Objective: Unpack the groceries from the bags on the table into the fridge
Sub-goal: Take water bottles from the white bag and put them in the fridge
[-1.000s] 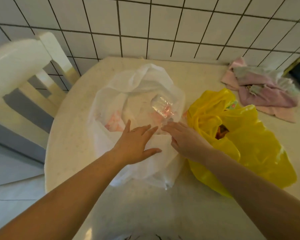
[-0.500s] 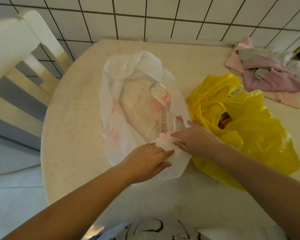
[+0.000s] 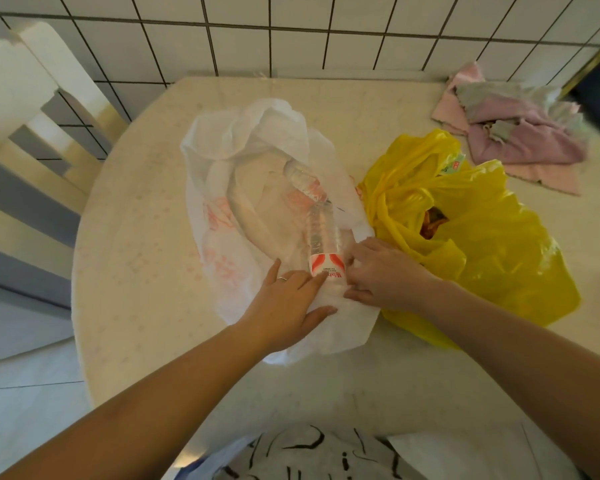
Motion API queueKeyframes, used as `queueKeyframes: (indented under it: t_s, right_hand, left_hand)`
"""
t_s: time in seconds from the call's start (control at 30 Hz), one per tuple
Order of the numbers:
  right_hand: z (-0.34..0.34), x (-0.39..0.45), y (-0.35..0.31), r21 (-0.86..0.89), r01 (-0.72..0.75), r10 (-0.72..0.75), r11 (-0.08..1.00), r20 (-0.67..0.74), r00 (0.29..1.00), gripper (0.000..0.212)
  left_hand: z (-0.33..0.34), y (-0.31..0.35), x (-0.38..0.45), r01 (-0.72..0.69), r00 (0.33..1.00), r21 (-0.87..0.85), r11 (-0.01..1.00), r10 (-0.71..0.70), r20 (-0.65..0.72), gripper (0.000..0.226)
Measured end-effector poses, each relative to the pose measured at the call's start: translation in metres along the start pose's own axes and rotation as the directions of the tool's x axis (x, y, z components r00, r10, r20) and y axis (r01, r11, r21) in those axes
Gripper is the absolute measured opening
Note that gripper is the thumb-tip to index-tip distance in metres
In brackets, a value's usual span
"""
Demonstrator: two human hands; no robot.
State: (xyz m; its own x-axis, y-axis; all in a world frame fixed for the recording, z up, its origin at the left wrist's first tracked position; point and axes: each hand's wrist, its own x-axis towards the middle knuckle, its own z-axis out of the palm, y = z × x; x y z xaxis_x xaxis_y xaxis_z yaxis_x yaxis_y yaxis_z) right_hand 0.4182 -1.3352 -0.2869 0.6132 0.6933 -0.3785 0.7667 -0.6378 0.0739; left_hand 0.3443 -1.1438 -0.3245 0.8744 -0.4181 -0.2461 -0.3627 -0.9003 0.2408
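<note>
A clear water bottle (image 3: 321,237) lies in the open white bag (image 3: 222,244) on the worktop (image 3: 136,202). The right hand (image 3: 383,275) curls around its label end. The left hand (image 3: 288,306) rests flat, fingers spread, on the bag. A yellow bag (image 3: 492,244) sits just beside.

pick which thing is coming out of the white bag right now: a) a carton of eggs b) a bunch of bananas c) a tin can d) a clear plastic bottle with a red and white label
d: a clear plastic bottle with a red and white label lies in the open mouth of the white bag, with the left hand and the right hand at its near end.
</note>
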Motion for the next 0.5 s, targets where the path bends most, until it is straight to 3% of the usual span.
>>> queueKeyframes:
  t_s: [0.1, 0.2, 0.4, 0.5]
  right_hand:
    - [0.011, -0.011, 0.002, 0.047, 0.039, -0.038, 0.998, -0.018, 0.999, 0.04]
    - [0.026, -0.023, 0.0, 0.119, 0.047, -0.04, 0.992, -0.058, 0.998, 0.036]
    - [0.062, -0.041, -0.012, 0.03, 0.028, -0.022, 0.999, -0.184, 0.983, 0.032]
    - [0.064, -0.039, -0.012, 0.003, 0.059, -0.057, 0.998, -0.242, 0.969, 0.042]
  left_hand:
    - [0.002, 0.008, -0.008, -0.117, 0.992, 0.031, 0.993, 0.115, 0.051, 0.07]
    - [0.019, 0.01, -0.019, -0.223, 0.974, 0.078, 0.972, 0.226, -0.031, 0.067]
    - [0.053, 0.006, -0.038, -0.261, 0.964, 0.092, 0.961, 0.265, -0.034, 0.063]
    - [0.056, 0.004, -0.041, -0.283, 0.957, 0.093, 0.955, 0.287, -0.04, 0.062]
